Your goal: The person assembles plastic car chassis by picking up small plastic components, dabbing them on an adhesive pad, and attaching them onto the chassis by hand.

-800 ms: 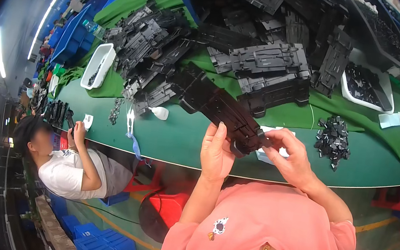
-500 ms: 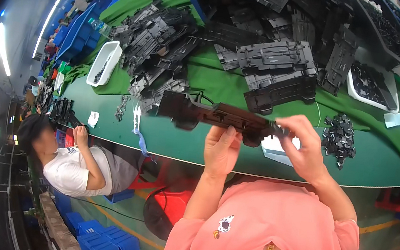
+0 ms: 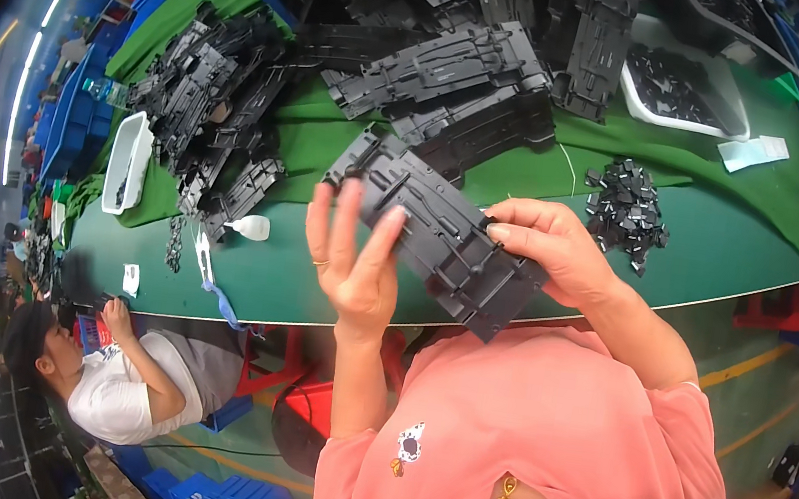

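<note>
Near ground: above the wearer's pink shirt (image 3: 558,422), a black moulded plastic chassis panel (image 3: 447,236) is held up between two bare hands, ribbed face in view, its long axis slanting from upper left to lower right. The left grip (image 3: 353,259) stands spread, fingers upward, at the panel's upper-left end, fingertips overlapping its face; firm contact cannot be confirmed. The right grip (image 3: 561,251) pinches the panel's upper-right long edge near mid-length, thumb and forefinger together; whether a small piece lies between them cannot be told. The panel thus lies to the right of the left grip and to the left of the right grip, the right being nearer its middle.

Middle ground: on the green tabletop (image 3: 702,249), a heap of small black clips (image 3: 627,204) lies just beyond the right grip; a white teardrop-shaped bottle (image 3: 251,227) lies to the left.

Far ground: similar panels (image 3: 454,65) lie stacked on a green cloth (image 3: 306,156), with a white bin (image 3: 679,123) of black pieces to their right and another panel pile (image 3: 199,87) to their left
</note>
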`<action>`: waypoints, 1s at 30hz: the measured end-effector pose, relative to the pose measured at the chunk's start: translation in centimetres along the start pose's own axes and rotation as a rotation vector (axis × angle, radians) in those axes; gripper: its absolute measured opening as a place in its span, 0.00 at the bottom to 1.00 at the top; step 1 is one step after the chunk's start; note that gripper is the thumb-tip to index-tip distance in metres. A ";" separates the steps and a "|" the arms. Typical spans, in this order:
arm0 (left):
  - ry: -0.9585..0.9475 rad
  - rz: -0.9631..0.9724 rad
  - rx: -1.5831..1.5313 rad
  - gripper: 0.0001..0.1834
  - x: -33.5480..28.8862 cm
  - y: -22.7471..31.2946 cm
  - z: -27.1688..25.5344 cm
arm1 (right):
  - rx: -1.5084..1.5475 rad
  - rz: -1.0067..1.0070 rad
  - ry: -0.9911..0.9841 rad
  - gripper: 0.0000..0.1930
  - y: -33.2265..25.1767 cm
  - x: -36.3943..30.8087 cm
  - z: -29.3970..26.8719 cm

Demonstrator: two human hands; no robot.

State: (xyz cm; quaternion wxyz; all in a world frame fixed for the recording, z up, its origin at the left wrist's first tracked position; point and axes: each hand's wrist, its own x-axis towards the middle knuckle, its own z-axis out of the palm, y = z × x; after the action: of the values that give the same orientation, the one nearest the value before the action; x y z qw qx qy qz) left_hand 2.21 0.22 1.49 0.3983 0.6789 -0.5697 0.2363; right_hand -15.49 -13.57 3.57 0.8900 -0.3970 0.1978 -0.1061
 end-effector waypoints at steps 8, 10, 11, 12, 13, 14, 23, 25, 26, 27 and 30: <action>0.005 -1.249 -1.505 0.35 -0.2 2.4 1.3 | -0.172 -0.043 0.120 0.13 2.0 -0.1 -0.1; -0.010 -1.291 -1.916 0.42 -0.1 3.0 1.7 | -0.202 0.056 0.083 0.13 1.2 -0.4 1.2; 0.003 -1.369 -1.809 0.46 -0.2 3.4 1.7 | -0.237 0.002 0.012 0.12 2.5 0.1 0.8; -0.001 -1.326 -1.867 0.46 -0.5 3.4 1.7 | -0.233 -0.086 -0.056 0.12 3.5 0.6 0.6; 0.010 -1.364 -1.845 0.45 -0.4 3.8 1.5 | -0.223 -0.090 -0.065 0.12 4.0 0.9 0.6; 0.025 -1.392 -1.849 0.44 -0.7 3.8 1.8 | -0.214 -0.093 -0.077 0.12 4.2 0.8 0.4; 0.139 -1.087 -2.110 0.38 -2.8 -0.7 1.5 | -0.885 -0.305 0.386 0.07 -2.0 -5.7 -4.7; 0.167 -1.090 -2.048 0.34 -3.3 -1.6 1.8 | -1.149 -0.426 0.558 0.06 -3.6 -6.3 -6.9; 0.171 -1.064 -2.076 0.33 -3.7 -1.9 2.0 | -1.291 -0.457 0.590 0.06 -4.2 -6.1 -8.0; 0.177 -1.065 -2.079 0.33 -4.0 -2.2 2.3 | -1.432 -0.491 0.631 0.06 -4.3 -5.8 -9.0; 0.170 -1.047 -2.185 0.33 -4.3 -2.6 2.8 | -1.585 -0.537 0.568 0.05 -3.9 -4.1 -10.9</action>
State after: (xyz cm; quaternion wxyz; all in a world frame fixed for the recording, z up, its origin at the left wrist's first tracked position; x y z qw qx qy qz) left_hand 3.33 0.51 -4.16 0.8443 0.1158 -0.0974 -0.5141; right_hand -24.02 -21.99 0.94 0.2153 -0.8890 0.3268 -0.2378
